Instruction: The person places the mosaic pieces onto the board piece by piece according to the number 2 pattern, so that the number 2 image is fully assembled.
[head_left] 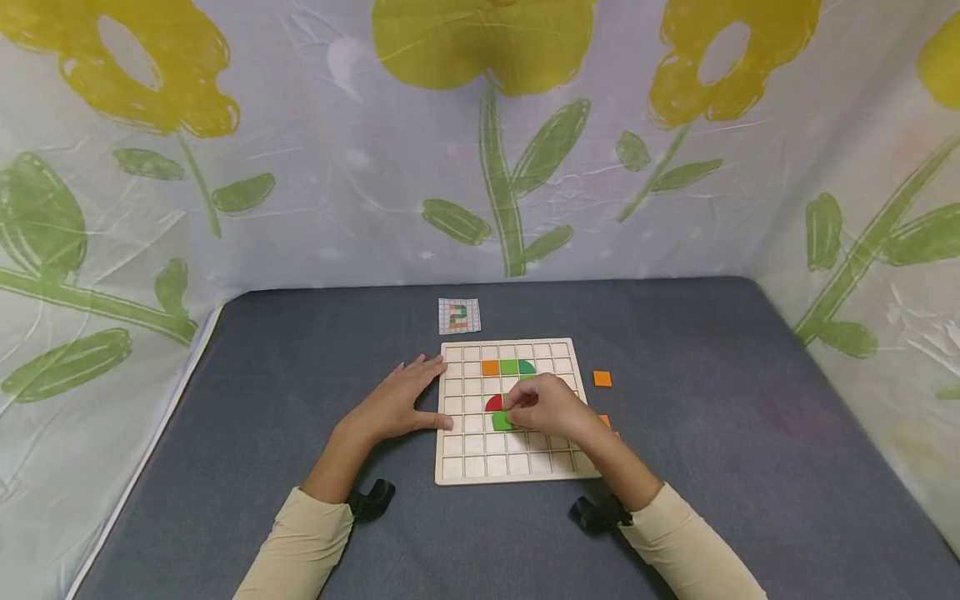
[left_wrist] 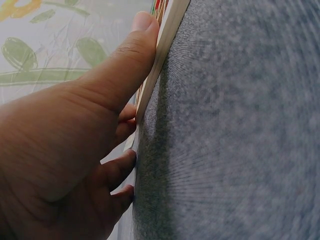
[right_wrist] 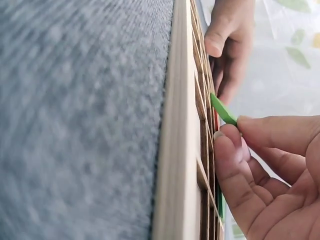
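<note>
A square wooden grid board (head_left: pixel 465 467) lies on the dark grey table. My right hand (head_left: pixel 546 406) is over its middle and pinches a light green square tile (right_wrist: pixel 223 110), tilted with one edge down at the grid. Just above that tile sits a red quarter-round tile (head_left: pixel 494 403). Higher on the board an orange tile (head_left: pixel 490 367), a light green tile (head_left: pixel 508 367) and a dark green rounded tile (head_left: pixel 527 367) form a row; more green below is partly hidden by my hand. My left hand (head_left: pixel 393 406) rests along the left edge, fingers spread, thumb on the rim.
A small pattern card (head_left: pixel 459 317) with a coloured figure on a grid lies behind the board. To the right is a loose orange tile (head_left: pixel 602 378), with more orange partly hidden by my right forearm. A flower-printed curtain (head_left: pixel 337 167) stands behind the table.
</note>
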